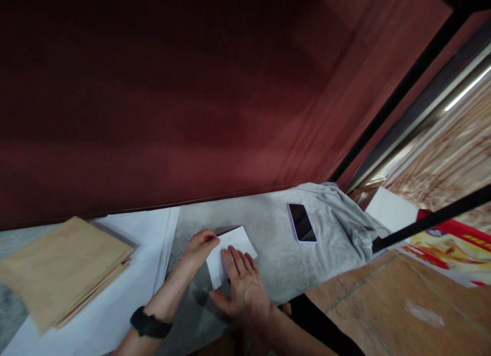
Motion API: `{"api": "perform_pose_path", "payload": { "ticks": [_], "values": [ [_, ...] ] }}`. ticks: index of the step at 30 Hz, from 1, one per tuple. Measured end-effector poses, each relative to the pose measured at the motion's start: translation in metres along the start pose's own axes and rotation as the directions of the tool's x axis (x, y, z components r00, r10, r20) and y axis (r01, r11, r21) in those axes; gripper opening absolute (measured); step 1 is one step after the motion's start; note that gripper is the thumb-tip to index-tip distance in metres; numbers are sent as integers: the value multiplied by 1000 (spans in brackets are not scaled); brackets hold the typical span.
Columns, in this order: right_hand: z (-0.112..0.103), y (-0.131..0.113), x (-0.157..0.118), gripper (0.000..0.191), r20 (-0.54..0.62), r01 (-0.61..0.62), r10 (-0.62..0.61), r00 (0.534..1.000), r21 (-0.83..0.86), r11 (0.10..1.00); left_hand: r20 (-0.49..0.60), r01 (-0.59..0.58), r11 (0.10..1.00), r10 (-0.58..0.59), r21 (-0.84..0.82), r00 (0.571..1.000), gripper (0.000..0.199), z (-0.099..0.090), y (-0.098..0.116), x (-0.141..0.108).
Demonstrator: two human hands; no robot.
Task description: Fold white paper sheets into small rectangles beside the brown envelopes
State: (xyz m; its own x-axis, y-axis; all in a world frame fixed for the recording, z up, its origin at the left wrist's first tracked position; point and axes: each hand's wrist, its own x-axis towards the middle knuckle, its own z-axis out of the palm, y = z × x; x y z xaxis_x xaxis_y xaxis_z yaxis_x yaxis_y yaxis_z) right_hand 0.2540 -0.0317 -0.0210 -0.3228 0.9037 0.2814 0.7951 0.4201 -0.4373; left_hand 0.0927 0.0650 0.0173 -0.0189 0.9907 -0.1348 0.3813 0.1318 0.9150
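Note:
A small white piece of paper [238, 239] lies at an angle on the grey cloth-covered surface [268, 218]. My left hand [199, 249], with a black band on its wrist, pinches the paper's upper left edge between thumb and curled fingers. Flat across the lower part of the same paper rests my right hand [245, 289], its fingers stretched out and the thumb apart. To the left, a stack of brown envelopes [69, 269] sits on large white sheets [153, 248].
A phone [302, 223] lies on the cloth to the right. Behind the surface rises a dark red panel [192, 115]. Black metal bars [402, 85] cross the right side, and a red and yellow box [448, 243] stands on the tiled floor [364, 305].

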Motion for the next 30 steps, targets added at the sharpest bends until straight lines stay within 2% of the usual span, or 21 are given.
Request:
{"api": "perform_pose_path", "payload": {
  "ticks": [3, 8, 12, 15, 18, 20, 22, 23, 25, 27, 28, 29, 30],
  "values": [
    [-7, -11, 9, 83, -15, -18, 17, 1000, -37, 999, -35, 64, 974, -73, -216, 997, 19, 1, 20, -13],
    [-25, -14, 26, 81, -88, 15, -21, 996, -69, 997, -50, 75, 922, -101, -379, 994, 25, -1, 47, -28],
    [-39, -8, 32, 71, -159, 48, -57, 986, -63, 997, 4, 148, 834, -172, -532, 985, 30, -5, 54, -32],
    [-46, -7, 32, 58, -229, 70, -81, 970, -56, 996, 5, 163, 767, -203, -621, 979, 33, -7, 54, -34],
    [-53, -6, 34, 41, -254, 119, -98, 962, 69, 990, 35, 176, 733, -204, -656, 978, 35, -7, 54, -33],
    [-57, -3, 37, 35, -281, 86, -13, 960, 250, 964, 82, 224, 695, -232, -683, 969, 37, -5, 53, -32],
    [-59, 3, 42, 30, -310, -20, 191, 931, 481, 876, 74, 243, 692, -265, -679, 961, 43, -3, 48, -30],
    [-59, 6, 45, 29, -303, -79, 319, 898, 603, 794, 53, 237, 716, -270, -657, 961, 47, -2, 44, -30],
    [-55, 14, 49, 31, -219, -151, 538, 814, 815, 559, 30, 213, 774, -244, -596, 969, 53, 1, 32, -29],
    [-48, 22, 52, 35, -101, -173, 651, 752, 923, 343, 80, 221, 801, -213, -556, 974, 63, 2, 19, -28],
    [-44, 27, 53, 36, -53, -197, 672, 739, 936, 291, 107, 228, 808, -203, -543, 973, 67, 3, 12, -27],
    [-40, 32, 54, 34, -19, -248, 671, 741, 921, 300, 119, 229, 818, -196, -527, 973, 72, 3, 6, -25],
    [-38, 38, 54, 31, 7, -317, 657, 754, 879, 355, 115, 222, 834, -190, -505, 975, 76, 2, 0, -22]
  ]
}}
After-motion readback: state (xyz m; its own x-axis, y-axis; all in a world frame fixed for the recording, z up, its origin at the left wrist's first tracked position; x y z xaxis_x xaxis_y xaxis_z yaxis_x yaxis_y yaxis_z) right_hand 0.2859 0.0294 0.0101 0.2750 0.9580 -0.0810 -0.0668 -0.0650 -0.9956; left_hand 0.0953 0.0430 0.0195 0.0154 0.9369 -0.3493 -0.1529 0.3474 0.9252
